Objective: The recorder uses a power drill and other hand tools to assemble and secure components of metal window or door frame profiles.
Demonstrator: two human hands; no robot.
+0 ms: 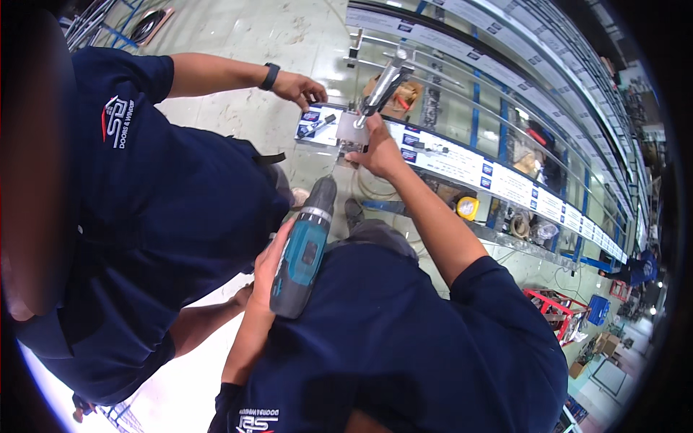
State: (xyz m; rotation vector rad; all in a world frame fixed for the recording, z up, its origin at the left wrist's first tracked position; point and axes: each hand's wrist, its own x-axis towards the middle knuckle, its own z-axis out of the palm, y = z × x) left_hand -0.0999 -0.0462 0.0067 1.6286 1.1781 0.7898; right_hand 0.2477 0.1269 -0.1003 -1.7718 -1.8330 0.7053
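Note:
My left hand (267, 261) is wrapped round a teal and black cordless drill (302, 252), held in front of my body with its chuck toward the work. My right hand (381, 150) grips a long profile (462, 160) covered in white printed film, thumb on the near side and fingers across it. By those fingertips a silver and black bar-shaped piece (388, 83) slants up and away. A small black fitting (317, 127) lies on the profile's left end, and another dark fitting (432, 148) is right of my hand. A co-worker's hand (299, 88) rests near the left end.
The co-worker (173, 195) stands close on my left. A yellow tape measure (468, 208) sits below the profile. Behind it are a cardboard box (408, 94) and a blue-framed rack (476, 108) of long profiles. A red trolley (556, 307) and blue box (598, 310) stand right.

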